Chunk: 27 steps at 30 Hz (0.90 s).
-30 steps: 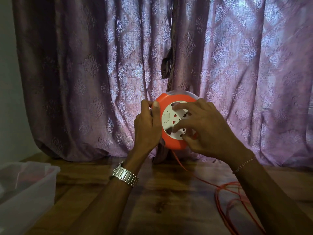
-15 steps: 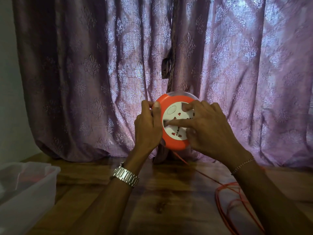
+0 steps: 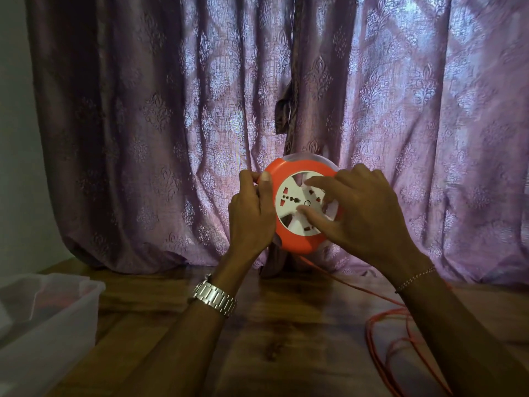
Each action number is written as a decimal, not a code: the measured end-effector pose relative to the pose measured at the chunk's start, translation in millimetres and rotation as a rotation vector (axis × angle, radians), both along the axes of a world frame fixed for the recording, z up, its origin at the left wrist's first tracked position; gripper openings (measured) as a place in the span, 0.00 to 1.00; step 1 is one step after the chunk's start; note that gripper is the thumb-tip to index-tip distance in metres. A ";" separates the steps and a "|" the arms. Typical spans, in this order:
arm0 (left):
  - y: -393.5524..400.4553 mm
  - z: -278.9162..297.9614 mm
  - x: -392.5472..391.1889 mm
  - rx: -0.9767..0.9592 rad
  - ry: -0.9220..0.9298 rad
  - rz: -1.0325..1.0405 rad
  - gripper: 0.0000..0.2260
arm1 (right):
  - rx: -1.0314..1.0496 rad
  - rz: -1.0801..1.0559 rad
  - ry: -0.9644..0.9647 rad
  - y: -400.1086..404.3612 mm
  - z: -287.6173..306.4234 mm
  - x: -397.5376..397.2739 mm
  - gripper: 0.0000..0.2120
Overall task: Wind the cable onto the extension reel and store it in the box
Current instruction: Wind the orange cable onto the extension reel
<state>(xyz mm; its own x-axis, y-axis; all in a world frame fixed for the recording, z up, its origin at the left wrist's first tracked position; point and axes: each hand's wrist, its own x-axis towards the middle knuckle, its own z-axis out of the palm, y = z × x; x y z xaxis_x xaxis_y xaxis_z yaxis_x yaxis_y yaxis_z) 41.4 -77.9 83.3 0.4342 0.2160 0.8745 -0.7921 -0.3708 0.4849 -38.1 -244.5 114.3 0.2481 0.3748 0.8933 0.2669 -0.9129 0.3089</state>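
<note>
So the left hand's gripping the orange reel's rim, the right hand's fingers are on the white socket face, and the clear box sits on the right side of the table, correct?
Not quite: the head view shows the clear box on the left side of the table. The left hand does grip the reel rim, and the right hand fingers are on the white socket face.

Curtain [image 3: 160, 124]: mauve-purple fabric with a woven damask motif, hanging in heavy folds across nearly the full width, two panels meeting near the centre; daylight glows through it, brightest to the right. Wall [image 3: 14, 138]: plain pale surface, visible as a strip at far left. Table [image 3: 286, 339]: dark, glossy wood with visible grain, its far edge touching the curtain hem. Overall light: dim.
</note>
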 end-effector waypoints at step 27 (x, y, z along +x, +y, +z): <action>-3.2 -1.1 -2.0 0.001 -0.017 0.007 0.17 | 0.191 -0.063 0.100 7.7 -8.0 0.0 0.31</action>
<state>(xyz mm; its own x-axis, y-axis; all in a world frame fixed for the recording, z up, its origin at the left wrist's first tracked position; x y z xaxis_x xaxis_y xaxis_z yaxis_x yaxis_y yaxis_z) 39.4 -81.2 82.2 0.4178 0.2180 0.8820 -0.7977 -0.3766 0.4710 -38.2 -236.7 106.3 0.3569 0.1824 0.9162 0.2281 -0.9681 0.1039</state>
